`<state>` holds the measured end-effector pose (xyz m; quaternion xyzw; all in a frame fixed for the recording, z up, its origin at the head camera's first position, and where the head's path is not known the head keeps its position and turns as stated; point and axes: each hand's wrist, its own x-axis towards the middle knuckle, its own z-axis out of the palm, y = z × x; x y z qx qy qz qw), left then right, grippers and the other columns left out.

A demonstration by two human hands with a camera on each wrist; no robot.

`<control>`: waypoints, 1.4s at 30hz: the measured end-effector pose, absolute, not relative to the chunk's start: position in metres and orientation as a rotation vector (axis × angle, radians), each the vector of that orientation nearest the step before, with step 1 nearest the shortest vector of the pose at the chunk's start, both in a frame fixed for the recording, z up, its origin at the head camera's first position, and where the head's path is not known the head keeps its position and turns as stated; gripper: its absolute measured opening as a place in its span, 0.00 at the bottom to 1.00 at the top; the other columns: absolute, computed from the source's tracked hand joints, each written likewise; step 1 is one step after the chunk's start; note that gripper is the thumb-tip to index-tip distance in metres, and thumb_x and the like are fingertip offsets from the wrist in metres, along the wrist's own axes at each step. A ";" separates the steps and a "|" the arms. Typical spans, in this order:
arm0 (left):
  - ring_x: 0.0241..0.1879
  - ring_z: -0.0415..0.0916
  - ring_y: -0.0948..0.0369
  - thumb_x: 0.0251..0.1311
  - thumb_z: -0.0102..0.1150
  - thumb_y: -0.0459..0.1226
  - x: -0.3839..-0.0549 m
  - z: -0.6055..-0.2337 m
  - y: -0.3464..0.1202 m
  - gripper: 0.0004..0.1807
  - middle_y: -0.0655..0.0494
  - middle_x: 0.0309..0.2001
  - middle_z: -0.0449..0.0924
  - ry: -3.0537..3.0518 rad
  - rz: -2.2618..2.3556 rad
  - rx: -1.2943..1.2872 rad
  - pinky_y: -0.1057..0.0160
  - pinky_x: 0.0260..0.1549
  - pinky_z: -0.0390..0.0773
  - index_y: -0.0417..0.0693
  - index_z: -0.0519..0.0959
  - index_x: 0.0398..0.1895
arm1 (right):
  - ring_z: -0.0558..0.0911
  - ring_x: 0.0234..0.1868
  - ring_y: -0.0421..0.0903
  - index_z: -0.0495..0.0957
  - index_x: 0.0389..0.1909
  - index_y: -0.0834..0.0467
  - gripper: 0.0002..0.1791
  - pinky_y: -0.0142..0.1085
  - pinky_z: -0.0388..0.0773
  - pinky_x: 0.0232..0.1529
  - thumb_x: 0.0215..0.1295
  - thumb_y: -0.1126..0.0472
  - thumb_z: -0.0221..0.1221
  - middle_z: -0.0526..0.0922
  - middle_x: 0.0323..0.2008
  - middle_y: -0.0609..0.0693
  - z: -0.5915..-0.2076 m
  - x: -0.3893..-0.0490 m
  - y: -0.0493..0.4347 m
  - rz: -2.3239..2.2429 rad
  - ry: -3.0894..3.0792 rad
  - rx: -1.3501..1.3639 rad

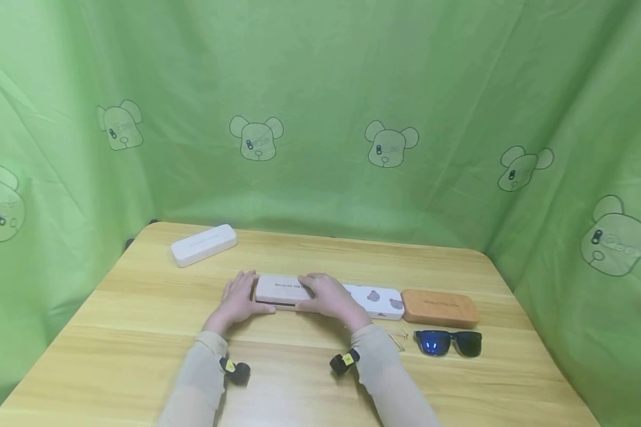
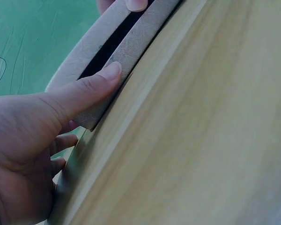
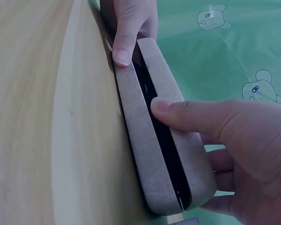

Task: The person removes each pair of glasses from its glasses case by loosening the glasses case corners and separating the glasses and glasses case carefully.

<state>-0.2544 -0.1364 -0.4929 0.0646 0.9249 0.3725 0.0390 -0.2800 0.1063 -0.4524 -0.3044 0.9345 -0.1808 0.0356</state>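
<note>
A greyish-beige glasses case (image 1: 278,289) lies on the table with its lid slightly ajar, a dark gap running along the front. My left hand (image 1: 238,300) grips its left end; in the left wrist view the thumb (image 2: 110,72) presses on the lower half. From the right, my right hand (image 1: 328,298) holds the lid, its thumb (image 3: 164,108) at the lid's edge beside the gap in the right wrist view. What is inside the case cannot be seen. A white case with bear heads (image 1: 374,301) stands just right of it, partly behind my right hand.
An orange-brown glasses case (image 1: 440,308) sits at the right end of the row. In front of it are dark sunglasses with blue lenses (image 1: 448,343) and thin gold-framed glasses (image 1: 399,340), partly hidden by my sleeve. A white case (image 1: 204,245) lies at the back left.
</note>
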 end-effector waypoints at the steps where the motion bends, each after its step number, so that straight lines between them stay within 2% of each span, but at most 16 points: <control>1: 0.77 0.36 0.40 0.41 0.75 0.54 -0.254 -0.493 -0.137 0.56 0.38 0.76 0.48 2.836 1.139 0.196 0.38 0.75 0.32 0.39 0.59 0.71 | 0.77 0.63 0.56 0.69 0.66 0.60 0.41 0.48 0.71 0.68 0.54 0.44 0.68 0.77 0.62 0.60 -0.453 -0.280 0.107 -0.551 2.870 -0.948; 12: 0.77 0.36 0.40 0.40 0.75 0.55 -0.255 -0.493 -0.137 0.58 0.38 0.76 0.48 2.843 1.143 0.187 0.39 0.75 0.32 0.39 0.58 0.72 | 0.72 0.67 0.56 0.69 0.67 0.60 0.36 0.49 0.66 0.71 0.66 0.41 0.57 0.73 0.66 0.59 -0.450 -0.285 0.113 -0.619 2.801 -0.965; 19: 0.77 0.36 0.40 0.40 0.75 0.56 -0.255 -0.497 -0.136 0.56 0.38 0.76 0.48 2.849 1.110 0.201 0.38 0.74 0.32 0.38 0.61 0.70 | 0.74 0.67 0.54 0.70 0.66 0.56 0.36 0.49 0.68 0.70 0.68 0.35 0.49 0.76 0.64 0.54 -0.452 -0.288 0.120 -0.755 2.768 -0.825; 27: 0.77 0.36 0.40 0.39 0.74 0.57 -0.257 -0.498 -0.138 0.57 0.39 0.77 0.48 2.863 1.092 0.199 0.38 0.75 0.32 0.38 0.62 0.70 | 0.76 0.64 0.56 0.73 0.64 0.58 0.35 0.50 0.69 0.68 0.68 0.36 0.50 0.78 0.61 0.56 -0.452 -0.290 0.117 -0.833 2.774 -0.834; 36: 0.77 0.37 0.39 0.38 0.75 0.57 -0.256 -0.494 -0.138 0.56 0.38 0.76 0.48 2.851 1.119 0.212 0.37 0.74 0.33 0.38 0.63 0.69 | 0.77 0.62 0.52 0.77 0.56 0.51 0.29 0.51 0.71 0.66 0.68 0.35 0.50 0.80 0.58 0.51 -0.454 -0.290 0.114 -0.842 2.931 -0.733; 42: 0.77 0.37 0.40 0.37 0.75 0.57 -0.257 -0.494 -0.138 0.57 0.39 0.76 0.49 2.843 1.131 0.202 0.38 0.74 0.33 0.38 0.63 0.69 | 0.76 0.61 0.53 0.75 0.59 0.53 0.28 0.51 0.72 0.66 0.69 0.38 0.52 0.77 0.60 0.53 -0.455 -0.290 0.111 -0.845 3.028 -0.710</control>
